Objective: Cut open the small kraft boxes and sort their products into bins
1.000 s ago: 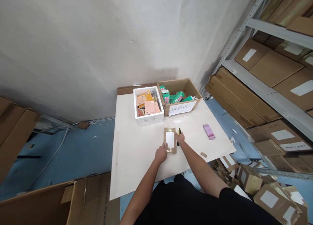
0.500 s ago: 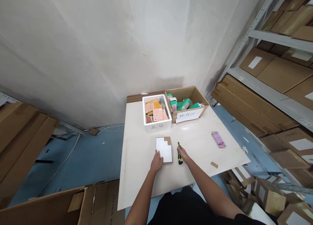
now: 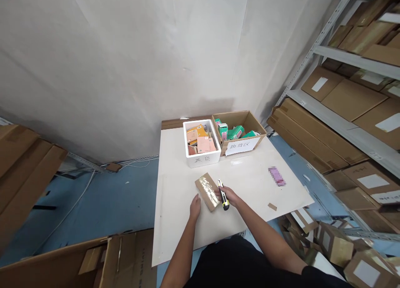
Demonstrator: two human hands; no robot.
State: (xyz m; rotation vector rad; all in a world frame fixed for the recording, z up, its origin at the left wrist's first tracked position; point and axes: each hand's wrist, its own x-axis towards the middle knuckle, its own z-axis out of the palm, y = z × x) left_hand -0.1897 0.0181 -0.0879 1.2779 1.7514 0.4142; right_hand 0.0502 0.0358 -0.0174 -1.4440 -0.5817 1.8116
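Observation:
A small brown cardboard box [image 3: 204, 188] lies tilted on the white table, its face with a strip of shiny tape turned up. At the box's lower right, my right hand [image 3: 229, 195] is closed around a yellow and black utility knife [image 3: 223, 198]; fingers of that hand reach the box's right edge. Close by the box's left edge is my left hand [image 3: 195, 207], its fingers curled in with nothing visible in them. Whether it touches the box I cannot tell.
Behind the box stand a white foam box [image 3: 204, 159] of orange and pink packets and a cardboard carton [image 3: 258, 120] with green packages. A blurred pink item [image 3: 276, 176] and a cardboard scrap [image 3: 272, 206] lie at right. Shelves [image 3: 340, 113] of cartons flank the table.
The box has been turned over from its white-labelled face to its taped face and now lies at an angle. My left hand has come off its label; my right hand has moved left to the box.

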